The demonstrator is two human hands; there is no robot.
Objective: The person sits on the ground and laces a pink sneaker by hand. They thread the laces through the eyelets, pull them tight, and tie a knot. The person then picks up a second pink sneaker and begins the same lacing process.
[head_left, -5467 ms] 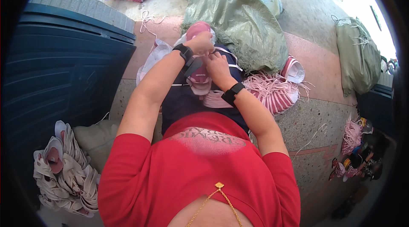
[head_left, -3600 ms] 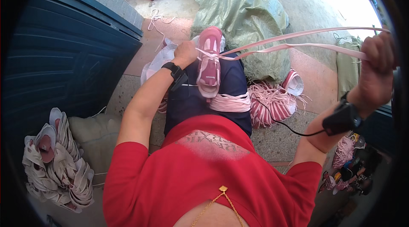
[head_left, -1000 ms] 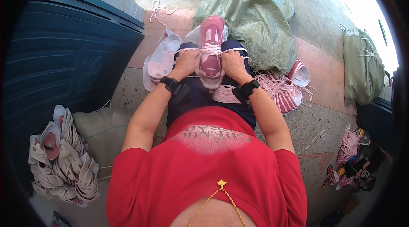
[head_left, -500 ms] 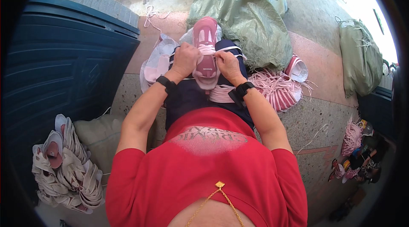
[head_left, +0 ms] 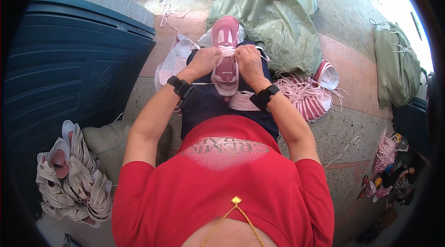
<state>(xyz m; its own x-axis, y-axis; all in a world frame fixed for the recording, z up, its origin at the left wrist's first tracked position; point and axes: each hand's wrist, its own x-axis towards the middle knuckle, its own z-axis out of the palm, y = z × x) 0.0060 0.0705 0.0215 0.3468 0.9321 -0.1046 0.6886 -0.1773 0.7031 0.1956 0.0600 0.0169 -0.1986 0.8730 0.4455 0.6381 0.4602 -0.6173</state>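
A pink shoe upper [head_left: 225, 33] lies on my lap over dark trousers, its toe pointing away from me and its tongue toward me. Pale pink shoelace [head_left: 226, 51] crosses the middle of it. My left hand [head_left: 204, 62] is at the left edge of the upper, fingers pinched on the lace. On the opposite edge, my right hand [head_left: 251, 64] pinches the lace too. Fingertips partly hide the eyelets. A bundle of pink laces [head_left: 243, 101] rests on my right thigh.
Ahead stands a large green woven sack [head_left: 273, 20]. Striped pink uppers with loose laces [head_left: 303, 98] lie to the right, white-lined pieces [head_left: 172, 61] to the left. A dark blue panel [head_left: 74, 66] rises at left, above stacked beige uppers [head_left: 76, 180]. Another sack [head_left: 396, 64] stands far right.
Both hands have shifted slightly away from me along the upper, and the right hand has turned more upright. The lace between them sits closer to the upper. The whole view has shifted slightly.
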